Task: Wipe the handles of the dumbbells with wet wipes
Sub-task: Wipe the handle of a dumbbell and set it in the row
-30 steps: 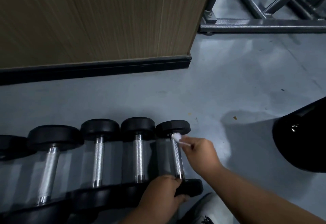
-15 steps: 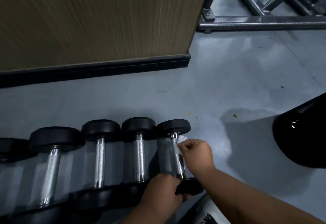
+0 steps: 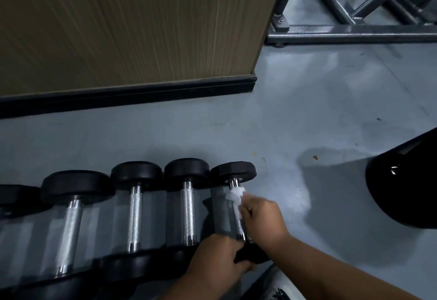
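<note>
The wet wipe [image 3: 234,194] in my right hand [image 3: 262,219] is white. The dumbbell [image 3: 233,174] under it has black heads and a silver, cross-hatched handle. Beyond my hand the floor [image 3: 307,110] is grey-blue; the wall panel [image 3: 130,23] has tan wood grain.

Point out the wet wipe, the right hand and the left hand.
wet wipe [image 3: 234,194]: head view, bunched white part on handle.
right hand [image 3: 264,219]: head view, back of hand.
left hand [image 3: 216,260]: head view, back of hand.
</note>
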`<state>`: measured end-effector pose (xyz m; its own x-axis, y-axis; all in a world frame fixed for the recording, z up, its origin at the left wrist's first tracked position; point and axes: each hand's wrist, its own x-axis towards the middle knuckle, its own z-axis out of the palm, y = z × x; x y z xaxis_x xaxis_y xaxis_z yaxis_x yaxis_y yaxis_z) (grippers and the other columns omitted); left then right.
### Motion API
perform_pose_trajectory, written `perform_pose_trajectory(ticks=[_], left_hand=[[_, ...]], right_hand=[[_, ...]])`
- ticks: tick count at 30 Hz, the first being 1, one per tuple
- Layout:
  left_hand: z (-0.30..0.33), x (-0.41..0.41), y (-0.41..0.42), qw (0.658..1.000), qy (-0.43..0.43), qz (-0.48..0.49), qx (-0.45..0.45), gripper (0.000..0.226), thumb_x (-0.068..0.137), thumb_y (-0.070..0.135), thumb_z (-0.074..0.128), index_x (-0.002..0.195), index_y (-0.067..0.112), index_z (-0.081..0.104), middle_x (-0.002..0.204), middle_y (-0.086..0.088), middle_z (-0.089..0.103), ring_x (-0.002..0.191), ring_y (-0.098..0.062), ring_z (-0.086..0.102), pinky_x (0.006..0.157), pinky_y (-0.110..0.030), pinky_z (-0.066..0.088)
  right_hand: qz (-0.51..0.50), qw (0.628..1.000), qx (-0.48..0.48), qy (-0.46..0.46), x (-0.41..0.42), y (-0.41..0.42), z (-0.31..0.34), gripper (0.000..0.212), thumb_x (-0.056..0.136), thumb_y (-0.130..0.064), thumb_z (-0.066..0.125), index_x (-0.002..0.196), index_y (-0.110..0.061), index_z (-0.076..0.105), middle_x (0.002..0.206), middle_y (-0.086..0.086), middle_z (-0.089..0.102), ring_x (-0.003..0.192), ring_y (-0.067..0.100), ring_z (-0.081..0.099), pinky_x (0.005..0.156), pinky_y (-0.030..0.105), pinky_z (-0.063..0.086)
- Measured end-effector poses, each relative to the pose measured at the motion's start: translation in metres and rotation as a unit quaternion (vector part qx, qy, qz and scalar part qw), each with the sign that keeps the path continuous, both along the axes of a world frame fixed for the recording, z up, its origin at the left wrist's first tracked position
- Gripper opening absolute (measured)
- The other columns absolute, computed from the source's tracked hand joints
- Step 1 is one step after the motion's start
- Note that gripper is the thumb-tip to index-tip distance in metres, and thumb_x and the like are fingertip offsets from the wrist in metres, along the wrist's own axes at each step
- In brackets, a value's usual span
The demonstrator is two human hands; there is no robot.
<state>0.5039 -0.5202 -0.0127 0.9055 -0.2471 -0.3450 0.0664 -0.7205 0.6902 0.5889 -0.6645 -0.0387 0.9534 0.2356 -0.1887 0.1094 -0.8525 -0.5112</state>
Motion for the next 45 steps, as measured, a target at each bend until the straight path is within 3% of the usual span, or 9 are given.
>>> perform_pose_trajectory(ticks=[5,7,10,14,20,26,32,37,45], left_hand=[[-0.003,0.003,0.001,1.0,-0.003,-0.018,-0.002,0.053,0.078,0.065,0.063,0.117,0.029,0.068,0.099,0.004,0.073,0.093,-0.009,0.066,0.082,-0.027,0.051],[-0.004,0.001,0.002,1.0,-0.008,-0.025,0.007,0.054,0.078,0.066,0.064,0.118,0.031,0.067,0.099,0.004,0.074,0.093,-0.009,0.066,0.08,-0.024,0.05],[-0.004,0.002,0.002,1.0,0.004,-0.025,0.011,0.053,0.079,0.069,0.064,0.114,0.029,0.069,0.098,0.004,0.074,0.092,-0.009,0.068,0.078,-0.025,0.05],[-0.003,0.001,0.002,0.999,0.012,-0.022,0.026,0.049,0.078,0.065,0.068,0.106,0.024,0.071,0.093,0.001,0.073,0.088,-0.011,0.067,0.075,-0.025,0.049],[-0.001,0.004,0.003,0.999,0.005,-0.033,0.023,0.044,0.083,0.058,0.069,0.108,0.022,0.071,0.095,-0.001,0.072,0.092,-0.014,0.067,0.076,-0.025,0.047],[0.001,0.003,0.004,0.999,0.007,-0.037,0.015,0.046,0.082,0.06,0.067,0.114,0.028,0.069,0.101,0.002,0.073,0.096,-0.013,0.067,0.08,-0.025,0.049],[-0.003,0.005,0.006,0.997,-0.024,-0.07,0.036,0.05,0.086,0.061,0.063,0.123,0.027,0.065,0.108,0.0,0.071,0.102,-0.017,0.063,0.085,-0.027,0.046],[-0.006,0.004,0.006,0.996,-0.009,-0.088,0.032,0.057,0.086,0.067,0.057,0.128,0.028,0.062,0.113,0.0,0.07,0.108,-0.018,0.063,0.09,-0.029,0.048],[0.001,0.006,0.005,0.996,-0.038,-0.083,0.02,0.064,0.092,0.059,0.059,0.149,0.034,0.044,0.142,0.005,0.058,0.13,-0.015,0.051,0.102,-0.019,0.034]], right_hand=[[0.1,0.994,-0.012,-0.052,0.011,-0.011,-0.005,0.014,0.088,-0.022,0.067,0.082,-0.019,0.079,0.103,0.004,0.075,0.078,0.017,0.072,0.072,0.021,0.056],[0.043,0.999,0.006,0.0,0.027,0.001,0.004,0.01,0.088,-0.024,0.075,0.088,-0.016,0.081,0.095,0.003,0.072,0.08,0.015,0.068,0.076,0.018,0.051],[-0.053,0.997,0.029,0.05,0.041,0.018,0.013,0.016,0.087,-0.023,0.077,0.076,-0.012,0.079,0.07,0.008,0.07,0.065,0.017,0.063,0.057,0.02,0.042],[-0.136,0.984,0.046,0.107,0.015,0.015,0.015,0.027,0.085,-0.029,0.078,0.067,-0.01,0.069,0.065,0.005,0.066,0.064,0.019,0.064,0.06,0.028,0.05],[-0.096,0.986,0.011,0.137,0.035,0.02,0.014,0.036,0.091,-0.043,0.069,0.076,-0.016,0.051,0.067,0.002,0.06,0.069,0.023,0.064,0.065,0.033,0.051],[-0.055,0.985,-0.057,0.154,0.021,0.017,0.008,0.038,0.104,-0.045,0.046,0.106,-0.01,0.059,0.097,0.013,0.071,0.094,0.032,0.066,0.078,0.034,0.05],[0.035,0.981,-0.116,0.152,0.033,0.013,0.01,0.032,0.106,-0.038,0.039,0.098,-0.013,0.058,0.096,0.014,0.069,0.093,0.034,0.065,0.073,0.034,0.047],[0.079,0.968,-0.163,0.172,0.044,0.023,0.026,0.026,0.105,-0.016,0.039,0.114,-0.006,0.061,0.111,0.015,0.068,0.107,0.033,0.065,0.087,0.034,0.051],[0.077,0.957,-0.146,0.237,0.009,-0.002,0.033,0.033,0.107,-0.038,0.042,0.097,-0.015,0.062,0.108,0.014,0.069,0.103,0.031,0.063,0.08,0.031,0.044]])
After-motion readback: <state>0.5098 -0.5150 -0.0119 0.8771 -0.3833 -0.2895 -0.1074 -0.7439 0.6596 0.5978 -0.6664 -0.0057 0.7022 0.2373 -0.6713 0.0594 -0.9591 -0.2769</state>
